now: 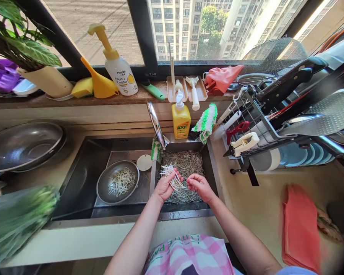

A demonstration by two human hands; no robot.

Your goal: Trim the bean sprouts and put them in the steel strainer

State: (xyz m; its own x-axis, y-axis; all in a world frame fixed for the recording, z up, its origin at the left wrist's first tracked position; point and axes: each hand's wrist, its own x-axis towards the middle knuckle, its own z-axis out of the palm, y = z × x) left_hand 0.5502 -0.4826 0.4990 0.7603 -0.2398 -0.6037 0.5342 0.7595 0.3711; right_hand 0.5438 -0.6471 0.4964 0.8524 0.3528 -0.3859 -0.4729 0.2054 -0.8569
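A loose bunch of bean sprouts (169, 171) lies in my left hand (164, 188), its fingers curled round them over the right basin. Close beside it on the right is my right hand (201, 186), fingertips pressed together; whatever is in that pinch is too small to make out. Below both hands, many more bean sprouts (189, 160) fill the right sink basin (213, 168). In the left basin sits a round metal bowl (101, 191) with a small heap of whiter sprouts (122, 182) in it.
A curved faucet (155, 124) rises behind the basin divider, near a yellow soap bottle (181, 120) and a green-white cloth (206, 120). To the right stands a utensil rack (255, 130) with knives. A wok (25, 145) and bagged greens (23, 214) are on the left.
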